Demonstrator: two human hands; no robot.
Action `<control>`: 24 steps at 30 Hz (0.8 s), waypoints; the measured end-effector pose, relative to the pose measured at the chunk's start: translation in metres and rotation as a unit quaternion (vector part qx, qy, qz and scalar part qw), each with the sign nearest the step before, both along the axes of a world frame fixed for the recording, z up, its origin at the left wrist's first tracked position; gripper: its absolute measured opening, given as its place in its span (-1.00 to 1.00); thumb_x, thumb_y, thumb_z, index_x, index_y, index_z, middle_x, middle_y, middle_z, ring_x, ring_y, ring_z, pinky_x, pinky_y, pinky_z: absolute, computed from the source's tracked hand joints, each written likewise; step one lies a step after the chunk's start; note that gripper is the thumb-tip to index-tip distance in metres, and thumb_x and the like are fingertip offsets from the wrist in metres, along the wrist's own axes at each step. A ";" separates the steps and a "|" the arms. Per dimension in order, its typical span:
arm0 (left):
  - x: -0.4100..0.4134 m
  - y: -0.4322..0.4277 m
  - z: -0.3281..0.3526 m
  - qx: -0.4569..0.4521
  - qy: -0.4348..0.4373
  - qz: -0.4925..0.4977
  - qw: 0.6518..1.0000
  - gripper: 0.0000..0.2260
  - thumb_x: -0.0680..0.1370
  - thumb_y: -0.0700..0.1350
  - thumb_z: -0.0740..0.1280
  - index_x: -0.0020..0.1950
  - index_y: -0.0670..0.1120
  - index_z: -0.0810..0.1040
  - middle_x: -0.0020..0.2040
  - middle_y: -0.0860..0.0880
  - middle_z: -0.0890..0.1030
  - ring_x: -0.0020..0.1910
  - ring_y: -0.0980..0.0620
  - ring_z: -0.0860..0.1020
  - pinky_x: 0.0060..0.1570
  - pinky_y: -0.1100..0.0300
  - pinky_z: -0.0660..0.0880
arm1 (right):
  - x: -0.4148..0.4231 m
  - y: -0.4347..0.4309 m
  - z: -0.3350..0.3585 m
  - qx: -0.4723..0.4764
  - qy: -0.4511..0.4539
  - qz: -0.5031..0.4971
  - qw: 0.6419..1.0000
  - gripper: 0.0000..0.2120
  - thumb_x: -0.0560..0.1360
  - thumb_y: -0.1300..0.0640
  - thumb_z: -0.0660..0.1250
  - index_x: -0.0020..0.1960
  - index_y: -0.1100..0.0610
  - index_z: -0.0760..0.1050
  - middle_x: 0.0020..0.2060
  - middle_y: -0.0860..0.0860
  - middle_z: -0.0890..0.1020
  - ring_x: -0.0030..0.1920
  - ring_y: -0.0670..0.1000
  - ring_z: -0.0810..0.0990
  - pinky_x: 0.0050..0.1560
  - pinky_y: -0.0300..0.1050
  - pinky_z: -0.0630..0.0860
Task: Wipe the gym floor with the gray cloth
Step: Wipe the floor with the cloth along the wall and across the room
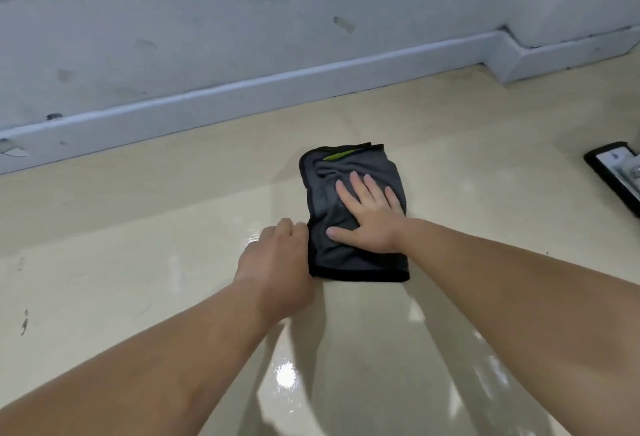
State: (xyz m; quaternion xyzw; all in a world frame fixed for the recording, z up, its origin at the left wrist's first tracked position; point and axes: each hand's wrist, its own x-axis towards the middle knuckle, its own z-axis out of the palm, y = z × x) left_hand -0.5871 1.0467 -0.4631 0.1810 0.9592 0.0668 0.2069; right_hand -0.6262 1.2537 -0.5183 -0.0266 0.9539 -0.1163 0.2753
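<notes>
The gray cloth (349, 259) lay folded on the glossy beige floor (138, 228), a little way out from the white skirting board (242, 89), its black hem all round and a green tag (337, 156) at the far edge. The right hand (367, 217) pressed flat on top of it, fingers straight and spread. The left hand (277, 262) sat against the cloth's left edge with its fingers curled down; their tips were hidden, so I couldn't tell whether they gripped the hem or only touched it. Off to the right, well apart from the cloth, lay a flat black-edged tool head (616, 172).
</notes>
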 end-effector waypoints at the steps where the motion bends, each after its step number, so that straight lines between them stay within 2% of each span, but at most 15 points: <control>1: 0.003 0.009 0.000 0.015 -0.002 0.007 1.000 -0.80 0.48 -0.11 0.25 0.02 0.01 0.25 0.07 0.03 0.36 0.12 -0.05 0.41 -0.06 0.09 0.41 | -0.002 0.012 0.000 0.002 0.007 -0.021 1.000 -0.08 0.52 -0.49 0.08 0.63 -0.18 -0.36 0.61 -0.07 -0.40 0.60 0.00 -0.43 0.58 0.13 -0.36; 3: 0.010 0.034 -0.005 0.024 -0.003 -0.003 1.000 -0.79 0.48 -0.09 0.25 0.08 0.00 0.32 0.11 0.03 0.33 0.16 -0.03 0.37 0.06 0.08 0.46 | 0.002 0.046 -0.002 0.010 0.023 -0.077 0.997 -0.09 0.52 -0.51 0.04 0.64 -0.17 -0.34 0.63 -0.06 -0.36 0.61 0.01 -0.39 0.58 0.14 -0.33; 6: 0.016 0.073 -0.012 0.009 0.002 -0.056 0.998 -0.63 0.51 -0.04 0.27 0.30 -0.04 0.36 0.27 -0.03 0.33 0.26 -0.05 0.33 0.21 0.09 0.43 | 0.018 0.104 -0.008 0.020 0.042 -0.197 0.979 -0.11 0.52 -0.52 -0.02 0.65 -0.16 -0.30 0.64 -0.05 -0.32 0.62 0.00 -0.37 0.60 0.15 -0.30; 8: 0.016 0.094 -0.014 -0.004 -0.009 -0.077 0.997 -0.54 0.53 -0.03 0.27 0.42 -0.08 0.33 0.43 -0.09 0.26 0.40 -0.09 0.26 0.34 0.06 0.36 | 0.039 0.134 -0.011 0.042 0.055 -0.269 0.961 -0.13 0.53 -0.52 -0.09 0.66 -0.13 -0.28 0.65 -0.02 -0.28 0.63 0.02 -0.33 0.60 0.17 -0.27; 11: 0.023 0.118 -0.018 -0.009 -0.022 -0.085 0.996 -0.45 0.56 -0.04 0.26 0.53 -0.09 0.23 0.60 -0.16 0.09 0.53 -0.14 0.13 0.46 0.04 0.26 | 0.089 0.142 -0.015 0.076 0.087 -0.321 0.940 -0.18 0.56 -0.48 -0.18 0.67 -0.08 -0.27 0.66 0.04 -0.24 0.64 0.05 -0.30 0.61 0.17 -0.25; 16: 0.050 0.132 -0.023 0.051 -0.038 -0.105 0.992 -0.44 0.50 -0.07 0.26 0.50 -0.05 0.22 0.64 -0.19 0.01 0.60 -0.20 0.01 0.54 -0.04 0.12 | 0.171 0.076 -0.022 0.100 0.118 -0.303 0.940 -0.22 0.59 -0.39 -0.27 0.67 0.01 -0.26 0.65 0.17 -0.25 0.63 0.18 -0.31 0.60 0.24 -0.25; 20: 0.063 0.128 -0.025 0.060 -0.038 -0.158 0.985 -0.31 0.48 -0.07 0.30 0.58 -0.02 0.11 0.65 -0.14 -0.06 0.63 -0.16 -0.06 0.58 -0.02 0.01 | 0.219 0.030 -0.031 0.096 0.161 -0.260 0.947 -0.26 0.62 -0.32 -0.10 0.66 0.09 0.07 0.64 0.25 0.07 0.64 0.29 0.02 0.56 0.37 0.07; 24: 0.058 0.125 -0.023 0.035 -0.045 -0.175 0.983 -0.21 0.47 -0.04 0.30 0.62 0.00 -0.03 0.66 -0.15 -0.18 0.63 -0.19 -0.18 0.59 -0.07 -0.06 | 0.228 0.027 -0.036 0.107 0.175 -0.231 0.951 -0.28 0.61 -0.30 -0.05 0.65 0.08 0.13 0.63 0.25 0.12 0.62 0.29 0.10 0.52 0.37 0.11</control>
